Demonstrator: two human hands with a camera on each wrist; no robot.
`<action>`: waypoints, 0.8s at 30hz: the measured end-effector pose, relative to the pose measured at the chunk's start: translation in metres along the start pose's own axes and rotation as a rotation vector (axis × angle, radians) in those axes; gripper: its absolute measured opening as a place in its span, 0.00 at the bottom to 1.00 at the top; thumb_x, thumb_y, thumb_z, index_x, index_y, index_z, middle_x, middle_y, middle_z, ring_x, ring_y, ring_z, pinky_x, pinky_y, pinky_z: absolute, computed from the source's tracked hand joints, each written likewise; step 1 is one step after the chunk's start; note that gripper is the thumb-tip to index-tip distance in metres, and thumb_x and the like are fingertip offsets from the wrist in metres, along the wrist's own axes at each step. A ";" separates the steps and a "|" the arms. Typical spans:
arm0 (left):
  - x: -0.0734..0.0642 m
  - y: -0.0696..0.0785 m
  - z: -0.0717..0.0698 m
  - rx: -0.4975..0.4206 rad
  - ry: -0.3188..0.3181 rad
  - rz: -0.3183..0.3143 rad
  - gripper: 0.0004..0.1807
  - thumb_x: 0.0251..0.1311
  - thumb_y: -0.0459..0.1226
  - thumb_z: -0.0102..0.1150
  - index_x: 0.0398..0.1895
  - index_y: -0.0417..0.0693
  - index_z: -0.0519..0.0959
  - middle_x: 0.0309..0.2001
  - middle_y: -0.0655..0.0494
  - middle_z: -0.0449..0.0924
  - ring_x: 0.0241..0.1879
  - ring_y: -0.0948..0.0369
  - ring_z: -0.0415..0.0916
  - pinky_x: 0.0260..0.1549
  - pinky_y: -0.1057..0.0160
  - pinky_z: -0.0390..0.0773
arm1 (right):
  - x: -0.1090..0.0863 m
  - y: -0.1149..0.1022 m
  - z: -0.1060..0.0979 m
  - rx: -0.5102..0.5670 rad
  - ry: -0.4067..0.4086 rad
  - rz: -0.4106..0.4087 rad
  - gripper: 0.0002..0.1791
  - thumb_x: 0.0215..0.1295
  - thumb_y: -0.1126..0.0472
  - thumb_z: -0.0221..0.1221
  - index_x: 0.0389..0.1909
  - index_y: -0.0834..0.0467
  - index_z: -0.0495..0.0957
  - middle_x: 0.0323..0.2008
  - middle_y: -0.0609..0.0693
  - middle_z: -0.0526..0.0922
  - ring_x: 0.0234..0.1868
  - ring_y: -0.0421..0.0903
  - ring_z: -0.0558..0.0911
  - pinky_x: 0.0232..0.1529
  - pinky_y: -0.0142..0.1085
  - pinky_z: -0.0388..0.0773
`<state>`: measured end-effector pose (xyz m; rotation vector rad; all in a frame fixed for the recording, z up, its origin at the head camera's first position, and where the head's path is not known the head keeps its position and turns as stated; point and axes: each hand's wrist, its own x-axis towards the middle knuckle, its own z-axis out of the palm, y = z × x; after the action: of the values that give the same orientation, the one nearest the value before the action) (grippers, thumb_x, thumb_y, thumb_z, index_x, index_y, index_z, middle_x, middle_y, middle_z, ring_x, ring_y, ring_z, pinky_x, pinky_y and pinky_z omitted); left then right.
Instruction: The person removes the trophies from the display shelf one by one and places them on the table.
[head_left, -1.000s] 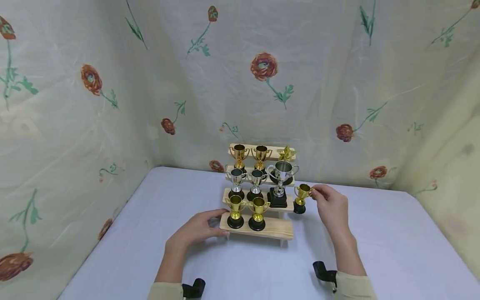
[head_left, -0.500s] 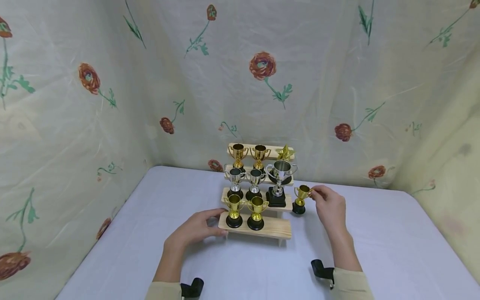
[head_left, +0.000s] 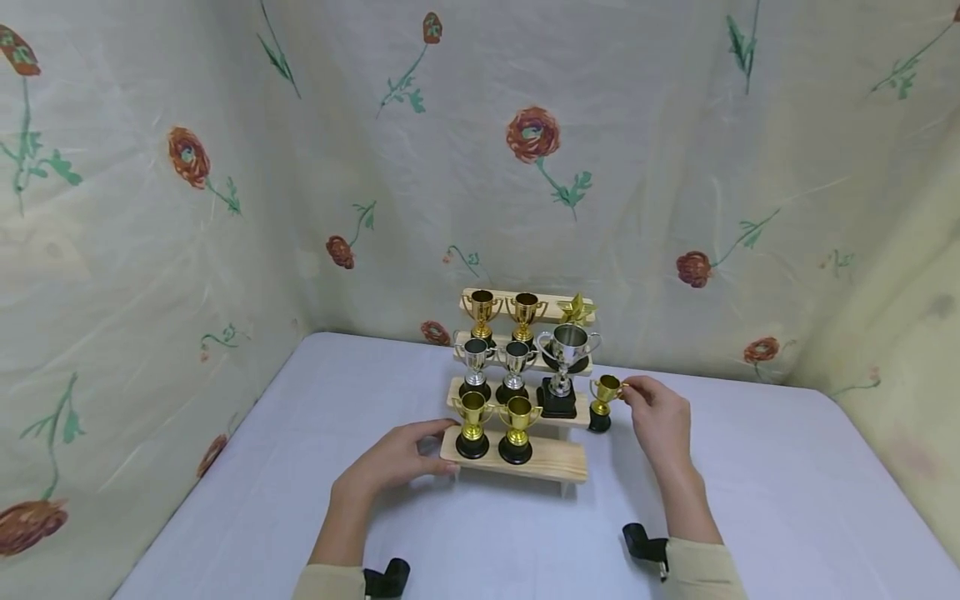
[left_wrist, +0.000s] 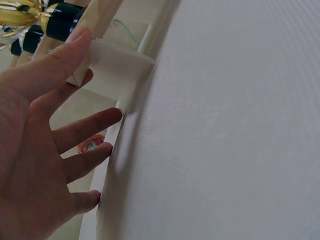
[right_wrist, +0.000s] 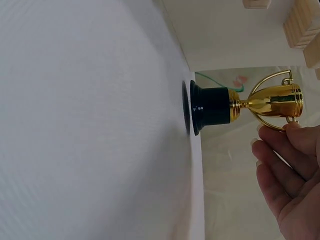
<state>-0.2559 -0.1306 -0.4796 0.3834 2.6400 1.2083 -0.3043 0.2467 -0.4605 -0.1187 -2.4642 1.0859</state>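
Observation:
My right hand (head_left: pixel 660 417) pinches one handle of a small gold trophy cup (head_left: pixel 606 388) with a black base. The trophy is upright beside the right end of a stepped wooden stand (head_left: pixel 562 458). In the right wrist view, its black base (right_wrist: pixel 212 106) is at or just above the white tabletop, with a dark shadow beside it. At the stand's front left corner, my left hand (head_left: pixel 393 454) grips the end of the lowest board between thumb and forefinger. The left wrist view shows its other fingers (left_wrist: pixel 87 130) spread apart below the board.
Two gold cups (head_left: pixel 517 417) stand on the lowest step. Behind them are two small silver cups (head_left: pixel 516 357) and a larger silver cup (head_left: pixel 567 343). Higher up are two more gold cups (head_left: pixel 526 308) and a gold star trophy (head_left: pixel 576 310). Flowered cloth (head_left: pixel 637 167) hangs behind the table.
The gold trophy cup in my right hand has shifted very slightly toward the stand. My left hand keeps its place on the board. The head view has moved a little.

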 end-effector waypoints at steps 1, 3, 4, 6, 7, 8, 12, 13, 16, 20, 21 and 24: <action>0.000 0.000 0.000 0.000 -0.002 0.000 0.39 0.48 0.57 0.73 0.67 0.68 0.73 0.65 0.60 0.76 0.71 0.52 0.67 0.70 0.41 0.65 | 0.000 0.000 0.001 -0.003 -0.003 0.002 0.10 0.70 0.63 0.56 0.44 0.61 0.85 0.40 0.58 0.89 0.42 0.54 0.88 0.37 0.33 0.77; -0.001 0.000 0.000 0.002 -0.003 -0.004 0.39 0.48 0.57 0.73 0.67 0.68 0.73 0.65 0.60 0.76 0.71 0.53 0.67 0.70 0.41 0.65 | -0.001 0.001 0.002 -0.005 -0.006 -0.003 0.10 0.70 0.64 0.57 0.44 0.61 0.85 0.39 0.59 0.89 0.41 0.54 0.88 0.36 0.33 0.76; -0.001 0.000 0.000 0.003 0.000 -0.004 0.39 0.48 0.57 0.73 0.67 0.68 0.73 0.65 0.60 0.76 0.71 0.52 0.66 0.70 0.41 0.65 | -0.001 0.000 0.003 -0.009 -0.009 -0.005 0.10 0.70 0.64 0.57 0.44 0.61 0.85 0.39 0.59 0.89 0.41 0.54 0.88 0.36 0.33 0.76; -0.001 0.000 0.000 0.004 0.003 -0.006 0.39 0.48 0.56 0.73 0.67 0.68 0.73 0.66 0.60 0.76 0.71 0.52 0.66 0.70 0.41 0.65 | -0.001 0.000 0.004 -0.015 -0.013 -0.010 0.10 0.70 0.63 0.56 0.44 0.61 0.85 0.39 0.59 0.89 0.41 0.54 0.87 0.35 0.33 0.76; -0.001 0.000 -0.001 0.005 0.005 -0.007 0.39 0.48 0.56 0.73 0.67 0.68 0.73 0.66 0.60 0.76 0.71 0.52 0.66 0.70 0.41 0.65 | 0.000 0.000 0.004 -0.016 -0.014 -0.011 0.10 0.71 0.63 0.56 0.45 0.61 0.84 0.39 0.59 0.89 0.41 0.54 0.87 0.35 0.33 0.76; -0.001 0.000 -0.001 0.007 0.006 -0.002 0.39 0.48 0.56 0.73 0.67 0.67 0.73 0.66 0.59 0.76 0.71 0.52 0.66 0.70 0.41 0.65 | 0.000 0.000 0.005 -0.014 -0.013 -0.016 0.10 0.71 0.63 0.56 0.45 0.62 0.84 0.39 0.59 0.89 0.41 0.55 0.87 0.35 0.33 0.75; -0.002 0.000 -0.001 0.004 0.010 0.002 0.38 0.48 0.55 0.73 0.66 0.67 0.74 0.66 0.58 0.75 0.71 0.51 0.66 0.69 0.40 0.65 | -0.001 -0.002 0.005 -0.016 -0.023 -0.007 0.11 0.72 0.63 0.55 0.45 0.62 0.84 0.39 0.59 0.89 0.41 0.55 0.87 0.35 0.34 0.76; -0.002 0.000 -0.001 0.002 0.009 0.003 0.38 0.48 0.54 0.73 0.66 0.67 0.74 0.66 0.58 0.76 0.71 0.50 0.66 0.69 0.40 0.65 | -0.001 -0.002 0.005 -0.015 -0.028 -0.002 0.11 0.72 0.64 0.55 0.45 0.62 0.84 0.39 0.60 0.89 0.41 0.55 0.87 0.35 0.34 0.76; -0.002 0.001 -0.001 0.000 0.012 0.008 0.38 0.48 0.55 0.73 0.66 0.66 0.74 0.66 0.58 0.76 0.71 0.50 0.67 0.70 0.40 0.65 | -0.002 0.000 0.005 -0.020 -0.045 0.015 0.11 0.72 0.63 0.54 0.47 0.61 0.83 0.40 0.59 0.89 0.42 0.55 0.87 0.35 0.34 0.76; -0.002 0.001 -0.001 0.001 0.008 0.012 0.39 0.48 0.55 0.73 0.67 0.66 0.74 0.66 0.58 0.76 0.71 0.51 0.66 0.70 0.41 0.65 | -0.003 0.003 0.005 -0.028 -0.054 0.025 0.11 0.72 0.61 0.56 0.47 0.61 0.83 0.41 0.59 0.89 0.43 0.54 0.87 0.35 0.33 0.77; -0.002 0.001 0.000 0.000 0.007 0.013 0.39 0.48 0.55 0.73 0.67 0.66 0.73 0.66 0.58 0.76 0.71 0.51 0.66 0.70 0.41 0.65 | -0.004 0.004 0.005 -0.028 -0.053 0.026 0.11 0.71 0.61 0.56 0.47 0.61 0.83 0.41 0.59 0.89 0.43 0.55 0.87 0.35 0.32 0.77; -0.001 0.000 0.000 -0.007 0.003 0.003 0.39 0.48 0.55 0.73 0.67 0.67 0.74 0.66 0.59 0.76 0.71 0.51 0.66 0.70 0.41 0.65 | -0.004 0.005 0.006 -0.031 -0.045 0.035 0.11 0.70 0.60 0.58 0.46 0.60 0.84 0.41 0.58 0.89 0.43 0.54 0.87 0.35 0.32 0.77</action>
<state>-0.2546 -0.1312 -0.4795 0.3840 2.6382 1.2198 -0.3038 0.2455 -0.4693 -0.1485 -2.5291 1.0758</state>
